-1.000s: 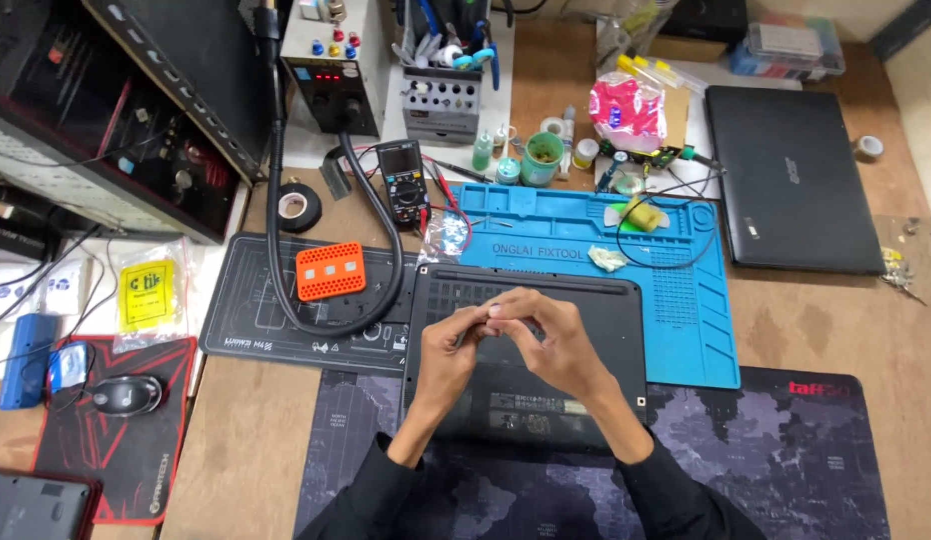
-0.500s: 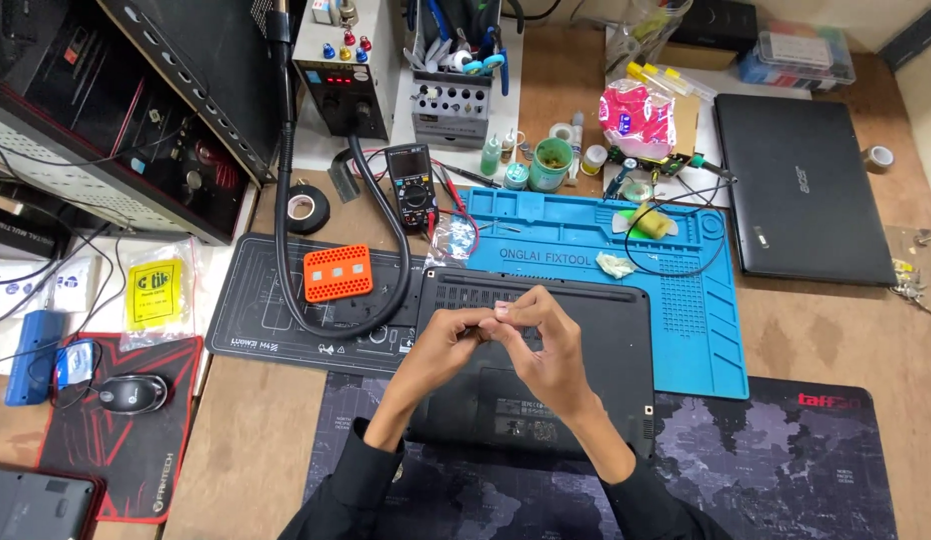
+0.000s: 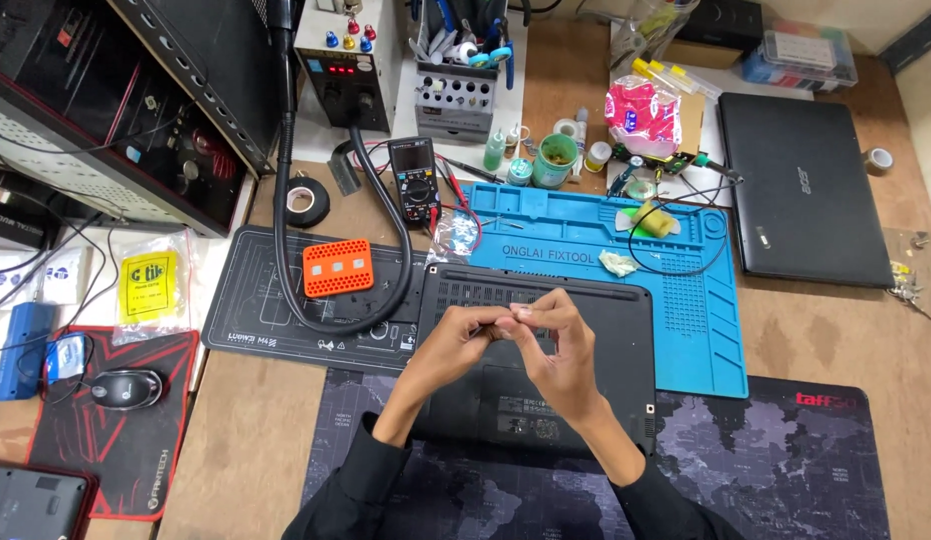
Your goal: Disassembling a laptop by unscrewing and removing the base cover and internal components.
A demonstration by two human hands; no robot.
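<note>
A person is sitting at a crowded wooden tabletop (image 3: pixel 836 330), seen from above, with both hands raised just over an upside-down black laptop (image 3: pixel 546 350) that is lying partly on a dark desk mat (image 3: pixel 766 460) and partly on a blue repair mat (image 3: pixel 686 300). The left hand (image 3: pixel 456 345) and the right hand (image 3: pixel 556 345) are meeting at their fingertips above the middle of the laptop's underside. The fingers of both hands are pinching together, nearly closed, around something very small; it is too small to tell what it is, or which hand is actually gripping it. Dark sleeves are covering both forearms. To the left of the laptop, an orange perforated tray (image 3: pixel 338 267) is sitting on a black work mat (image 3: pixel 266 300), with a thick black hose (image 3: pixel 286 180) looping around it. Just behind the laptop, a black multimeter (image 3: pixel 416 185) is lying beside a small clear bag (image 3: pixel 454 235). A roll of black tape (image 3: pixel 308 200) is lying further left. A second, closed black laptop (image 3: pixel 806 190) is resting at the far right, well apart from the hands. A black computer mouse (image 3: pixel 126 388) is sitting on a red and black pad (image 3: pixel 136 450) at the far left.
</note>
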